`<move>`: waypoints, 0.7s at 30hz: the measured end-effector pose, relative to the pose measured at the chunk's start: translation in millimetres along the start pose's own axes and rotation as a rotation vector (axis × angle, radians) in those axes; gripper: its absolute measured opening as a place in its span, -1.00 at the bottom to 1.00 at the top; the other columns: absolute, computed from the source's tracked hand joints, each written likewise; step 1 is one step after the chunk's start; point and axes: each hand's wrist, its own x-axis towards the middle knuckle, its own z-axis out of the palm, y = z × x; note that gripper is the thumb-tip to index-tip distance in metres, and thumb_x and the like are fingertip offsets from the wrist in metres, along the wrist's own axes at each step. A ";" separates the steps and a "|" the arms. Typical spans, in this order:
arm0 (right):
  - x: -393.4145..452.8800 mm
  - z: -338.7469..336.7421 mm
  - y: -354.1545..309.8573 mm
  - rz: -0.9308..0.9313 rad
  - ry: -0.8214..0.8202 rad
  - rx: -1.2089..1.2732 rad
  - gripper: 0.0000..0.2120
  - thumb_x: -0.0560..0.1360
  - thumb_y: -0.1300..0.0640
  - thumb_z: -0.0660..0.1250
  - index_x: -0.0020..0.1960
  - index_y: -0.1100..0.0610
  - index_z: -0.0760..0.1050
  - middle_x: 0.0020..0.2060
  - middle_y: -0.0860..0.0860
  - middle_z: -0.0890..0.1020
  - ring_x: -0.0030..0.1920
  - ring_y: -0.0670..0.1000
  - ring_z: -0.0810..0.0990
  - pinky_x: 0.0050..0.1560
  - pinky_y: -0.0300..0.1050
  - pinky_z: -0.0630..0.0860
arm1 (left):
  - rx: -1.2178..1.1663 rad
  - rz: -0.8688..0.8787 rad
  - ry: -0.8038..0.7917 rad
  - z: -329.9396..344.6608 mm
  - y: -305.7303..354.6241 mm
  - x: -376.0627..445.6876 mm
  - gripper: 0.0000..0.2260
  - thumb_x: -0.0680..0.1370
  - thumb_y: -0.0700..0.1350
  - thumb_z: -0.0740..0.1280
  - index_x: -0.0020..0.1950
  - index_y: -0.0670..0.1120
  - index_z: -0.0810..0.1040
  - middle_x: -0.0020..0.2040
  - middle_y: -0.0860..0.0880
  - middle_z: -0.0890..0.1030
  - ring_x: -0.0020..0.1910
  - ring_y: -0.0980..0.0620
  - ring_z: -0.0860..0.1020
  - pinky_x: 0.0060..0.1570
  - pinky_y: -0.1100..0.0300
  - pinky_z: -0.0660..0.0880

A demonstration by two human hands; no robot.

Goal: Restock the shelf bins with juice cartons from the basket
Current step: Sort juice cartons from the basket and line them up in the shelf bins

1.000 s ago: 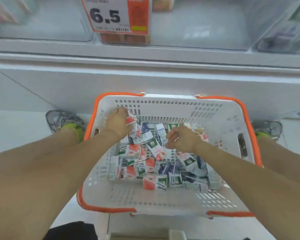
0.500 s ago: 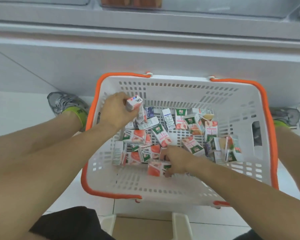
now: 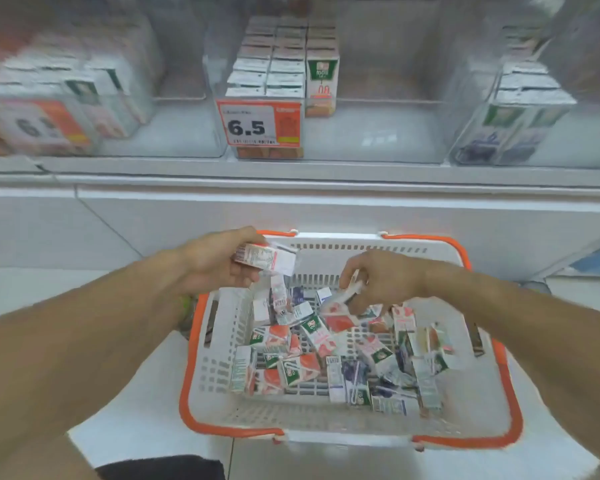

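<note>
A white basket with an orange rim (image 3: 191, 382) stands on the floor below the shelf, holding several small juice cartons (image 3: 309, 355) in a loose heap. My left hand (image 3: 215, 261) is raised over the basket's back left corner and grips juice cartons (image 3: 267, 259) lying sideways. My right hand (image 3: 381, 278) hovers over the heap's far side and pinches one red-and-white carton (image 3: 347, 294). Above, clear shelf bins (image 3: 271, 81) hold upright rows of cartons; the middle bin has one carton (image 3: 321, 84) standing alone on its right.
A price tag reading 6.5 (image 3: 258, 123) hangs on the middle bin. Another bin with cartons (image 3: 63, 95) stands at the left, one with blue cartons (image 3: 513, 112) at the right. A white cabinet front (image 3: 291, 209) runs behind the basket. The floor is tiled white.
Both hands have risen out of the heap, each with cartons; the right hand left the near side of the heap. The view has tilted up, bringing the shelf bins into sight.
</note>
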 end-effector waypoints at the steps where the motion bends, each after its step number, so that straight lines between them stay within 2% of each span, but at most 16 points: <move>1: -12.7 -19.0 -11.2 -0.036 0.036 0.042 -0.68 0.39 0.19 0.54 0.11 0.08 0.57 -0.06 0.08 0.53 -0.24 0.03 0.62 -0.24 -0.03 0.68 | -0.010 0.045 -0.018 0.7 15.9 -10.1 -0.85 0.49 -0.06 0.41 0.00 -0.09 0.57 -0.20 -0.06 0.61 -0.35 0.00 0.58 -0.31 0.21 0.57; 4: -44.0 -62.9 -39.5 -0.162 0.173 0.198 -0.78 0.44 0.23 0.50 0.07 0.07 0.63 -0.19 0.15 0.45 -0.31 0.02 0.54 -0.26 -0.09 0.64 | -0.043 0.219 -0.050 4.6 61.4 -35.9 -0.65 0.31 -0.03 0.49 0.04 -0.10 0.59 -0.15 -0.03 0.66 -0.29 0.00 0.67 -0.29 0.26 0.61; 6: -55.6 -79.4 -50.3 -0.246 0.280 0.383 -0.81 0.48 0.27 0.44 0.07 0.11 0.65 -0.20 0.17 0.46 -0.26 0.11 0.48 -0.25 -0.05 0.64 | -0.026 0.308 -0.084 8.7 82.5 -46.6 -0.61 0.26 -0.04 0.53 0.05 -0.10 0.61 -0.16 -0.05 0.67 -0.30 0.03 0.65 -0.32 0.27 0.59; 8: -59.7 -85.3 -55.0 -0.315 0.337 0.607 -0.78 0.51 0.28 0.38 0.13 0.10 0.65 -0.14 0.20 0.50 -0.20 0.16 0.43 -0.28 -0.06 0.61 | -0.049 0.378 -0.086 13.7 90.0 -48.9 -0.60 0.25 -0.21 0.60 0.04 -0.11 0.63 -0.12 -0.09 0.67 -0.28 0.03 0.64 -0.41 0.30 0.51; 10: -59.6 -84.4 -56.0 -0.349 0.345 0.832 -0.76 0.54 0.26 0.34 0.18 0.13 0.62 -0.12 0.20 0.53 -0.20 0.18 0.43 -0.32 -0.09 0.58 | -0.115 0.444 -0.057 23.3 89.0 -44.9 -0.69 0.26 -0.33 0.58 -0.07 -0.13 0.61 -0.15 -0.13 0.67 -0.27 0.00 0.66 -0.50 0.33 0.39; 12: -58.4 -82.8 -55.5 -0.351 0.349 0.941 -0.80 0.57 0.26 0.30 0.15 0.22 0.62 -0.13 0.21 0.60 -0.24 0.12 0.51 -0.37 -0.10 0.56 | -0.150 0.483 -0.020 36.1 90.3 -39.1 -0.67 0.22 -0.29 0.54 -0.12 -0.14 0.49 -0.18 -0.17 0.68 -0.27 -0.03 0.67 -0.53 0.33 0.35; 14: -57.5 -82.9 -54.7 -0.355 0.353 0.980 -0.80 0.57 0.23 0.29 0.10 0.28 0.62 -0.14 0.22 0.64 -0.27 0.09 0.56 -0.36 -0.10 0.56 | -0.148 0.498 -0.016 46.4 95.0 -32.9 -0.71 0.25 -0.19 0.51 -0.13 -0.13 0.49 -0.19 -0.14 0.68 -0.30 -0.02 0.66 -0.52 0.32 0.36; 16: -57.7 -87.0 -52.1 -0.352 0.330 1.033 -0.72 0.51 0.14 0.33 0.10 0.31 0.62 -0.12 0.22 0.66 -0.24 0.08 0.60 -0.31 -0.10 0.59 | -0.132 0.484 -0.037 52.3 99.9 -26.5 -0.70 0.30 -0.05 0.54 -0.07 -0.16 0.60 -0.13 -0.12 0.69 -0.25 -0.01 0.64 -0.44 0.25 0.36; 18: -60.8 -91.7 -48.0 -0.346 0.271 1.057 -0.62 0.44 0.06 0.37 0.14 0.31 0.61 -0.06 0.22 0.68 -0.14 0.07 0.65 -0.21 -0.10 0.63 | -0.120 0.466 -0.027 56.9 100.8 -21.1 -0.53 0.34 0.08 0.53 0.13 -0.17 0.64 0.00 -0.15 0.68 -0.16 0.00 0.63 -0.26 0.18 0.37; 21: -64.9 -97.7 -42.7 -0.393 0.157 1.088 -0.59 0.34 0.20 0.44 0.17 0.27 0.59 0.08 0.25 0.67 0.02 0.08 0.67 -0.08 -0.13 0.65 | -0.140 0.453 -0.058 59.9 99.9 -12.5 -0.60 0.41 0.10 0.47 0.17 -0.07 0.66 0.12 -0.16 0.67 -0.03 -0.04 0.61 0.03 0.04 0.44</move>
